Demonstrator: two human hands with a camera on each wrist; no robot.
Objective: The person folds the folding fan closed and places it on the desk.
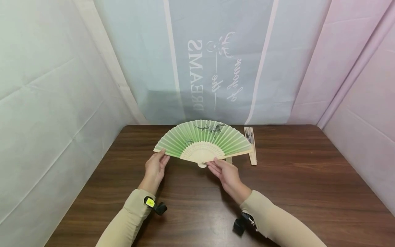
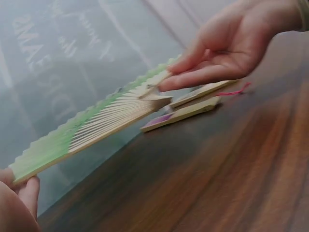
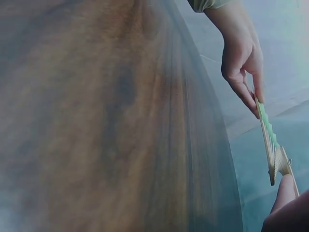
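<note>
A green folding fan (image 1: 202,132) is spread wide in the head view, with dark branch prints on its pleats and pale ribs fanning from the pivot. My left hand (image 1: 155,168) pinches the outer stick at the fan's left tip. Near the pivot, my right hand (image 1: 226,173) grips the right outer stick between thumb and fingers. The left wrist view has the fan nearly edge-on, raised off the table, with my right hand (image 2: 224,50) at its narrow end. In the right wrist view, my left hand (image 3: 244,63) holds the far end.
A folded fan (image 1: 253,157) lies on the brown wooden table (image 1: 308,178) behind the right hand. Another folded fan (image 2: 186,114) with purple on it lies beside it, near a pink cord (image 2: 239,90). A printed grey-blue curtain (image 1: 216,75) hangs along the back edge.
</note>
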